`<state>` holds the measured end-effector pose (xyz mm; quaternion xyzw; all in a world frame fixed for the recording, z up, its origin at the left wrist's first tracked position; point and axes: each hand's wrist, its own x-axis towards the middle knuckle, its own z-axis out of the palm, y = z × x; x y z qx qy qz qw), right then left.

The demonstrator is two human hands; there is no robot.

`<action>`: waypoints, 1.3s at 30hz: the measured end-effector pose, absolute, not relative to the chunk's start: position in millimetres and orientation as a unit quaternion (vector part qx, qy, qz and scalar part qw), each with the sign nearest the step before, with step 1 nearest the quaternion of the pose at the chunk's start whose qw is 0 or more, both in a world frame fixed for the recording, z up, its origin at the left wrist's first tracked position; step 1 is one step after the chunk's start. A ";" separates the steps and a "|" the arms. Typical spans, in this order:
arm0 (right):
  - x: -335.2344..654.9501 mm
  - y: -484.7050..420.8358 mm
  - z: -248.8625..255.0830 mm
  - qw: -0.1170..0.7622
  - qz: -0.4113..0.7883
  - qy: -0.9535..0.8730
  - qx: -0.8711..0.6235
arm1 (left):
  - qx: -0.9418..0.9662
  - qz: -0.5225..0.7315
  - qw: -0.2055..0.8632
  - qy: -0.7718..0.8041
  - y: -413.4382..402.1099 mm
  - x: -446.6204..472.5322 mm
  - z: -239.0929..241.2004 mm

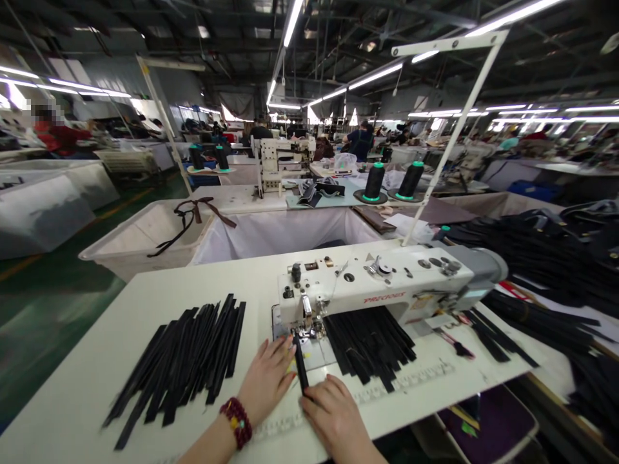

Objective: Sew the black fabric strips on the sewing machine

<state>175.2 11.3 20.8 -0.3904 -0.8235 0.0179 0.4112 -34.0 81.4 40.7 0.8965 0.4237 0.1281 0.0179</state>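
Observation:
A narrow black fabric strip (pixel 300 365) lies lengthwise under the needle area of a white sewing machine (pixel 358 280). My left hand (pixel 269 370), with a dark red bead bracelet at the wrist, rests flat beside the strip, its fingertips at the strip's left edge close to the presser foot (pixel 305 328). At the strip's near end, my right hand (pixel 333 412) has its fingers curled round it. One pile of black strips (pixel 186 361) spreads over the table left of my hands. Another pile of strips (pixel 370 345) sits beneath the machine arm.
Small scissors or snips (pixel 454 343) and a few more strips lie right of the machine. Dark garment pieces (pixel 546 258) are heaped at the right. Beyond the table stand a white cart (pixel 145 235), thread cones (pixel 374 183) and another sewing machine (pixel 271 167). Other people work farther off.

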 end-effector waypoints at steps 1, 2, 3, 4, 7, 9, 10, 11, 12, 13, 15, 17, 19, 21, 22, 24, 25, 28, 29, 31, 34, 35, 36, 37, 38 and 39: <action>175.4 11.2 21.9 0.405 0.020 -0.823 -0.398 | 0.898 0.125 0.017 0.422 83.1 -33.5 40.4; 175.7 11.0 23.3 0.398 0.020 -0.823 -0.404 | 0.899 0.124 0.017 0.420 84.7 -33.2 40.4; 176.1 10.9 24.8 0.391 0.019 -0.824 -0.410 | 0.900 0.124 0.018 0.418 86.1 -33.0 40.6; 176.3 10.7 26.2 0.387 0.018 -0.824 -0.414 | 0.900 0.124 0.019 0.418 87.3 -33.0 40.7; 175.9 10.6 29.3 0.383 0.018 -0.823 -0.419 | 0.898 0.125 0.021 0.421 89.5 -32.4 40.6; 175.1 10.8 30.3 0.379 0.022 -0.823 -0.424 | 0.896 0.127 0.023 0.424 90.0 -31.6 40.5; 174.8 10.9 30.5 0.376 0.024 -0.823 -0.426 | 0.895 0.129 0.025 0.426 90.1 -31.2 40.4; 174.6 11.0 30.4 0.373 0.026 -0.823 -0.428 | 0.894 0.130 0.025 0.428 90.2 -30.6 40.4; 174.6 11.0 30.0 0.371 0.028 -0.823 -0.429 | 0.892 0.130 0.025 0.431 90.1 -30.1 40.5; 174.6 11.1 29.4 0.372 0.028 -0.822 -0.429 | 0.891 0.130 0.024 0.434 90.0 -29.6 40.6; 174.9 11.1 27.6 0.374 0.028 -0.822 -0.429 | 0.889 0.126 0.023 0.440 89.7 -28.7 41.1; 175.5 11.1 25.3 0.374 0.023 -0.822 -0.429 | 0.888 0.121 0.024 0.443 89.3 -28.1 41.8; 176.0 11.3 23.3 0.371 0.014 -0.823 -0.429 | 0.888 0.119 0.027 0.444 89.0 -27.8 42.8; 176.2 11.9 22.3 0.362 0.003 -0.828 -0.427 | 0.888 0.123 0.030 0.442 89.1 -27.6 44.1; 176.1 12.2 22.4 0.356 -0.001 -0.831 -0.428 | 0.888 0.126 0.031 0.441 89.4 -27.5 44.9; 175.4 12.3 23.5 0.349 0.000 -0.831 -0.433 | 0.887 0.124 0.033 0.444 90.2 -26.7 47.1; 174.9 11.8 24.4 0.350 0.005 -0.829 -0.437 | 0.886 0.119 0.034 0.447 90.4 -26.1 48.2; 173.8 7.0 27.0 0.370 0.021 -0.818 -0.440 | 0.883 0.112 0.036 0.455 88.2 -24.3 50.0; 174.0 4.3 27.8 0.377 0.022 -0.816 -0.438 | 0.883 0.115 0.034 0.453 86.1 -24.1 49.7; 175.6 -1.9 29.5 0.385 0.014 -0.815 -0.433 | 0.887 0.126 0.028 0.443 80.3 -24.3 48.1; 180.5 -10.2 33.6 0.361 0.004 -0.830 -0.426 | 0.896 0.126 0.018 0.426 71.0 -25.6 46.4; 182.2 -11.9 35.3 0.348 0.004 -0.836 -0.425 | 0.898 0.119 0.015 0.423 68.9 -26.0 46.7; 183.6 -12.8 36.9 0.336 0.006 -0.841 -0.424 | 0.900 0.111 0.014 0.421 67.6 -26.3 47.3; 184.5 -12.9 38.2 0.327 0.010 -0.845 -0.423 | 0.902 0.104 0.014 0.419 67.2 -26.6 48.2; 184.8 -12.4 39.0 0.322 0.014 -0.847 -0.422 | 0.903 0.100 0.014 0.419 67.6 -26.7 49.0; 184.5 -11.3 39.1 0.320 0.018 -0.848 -0.422 | 0.902 0.100 0.016 0.419 68.6 -26.7 49.7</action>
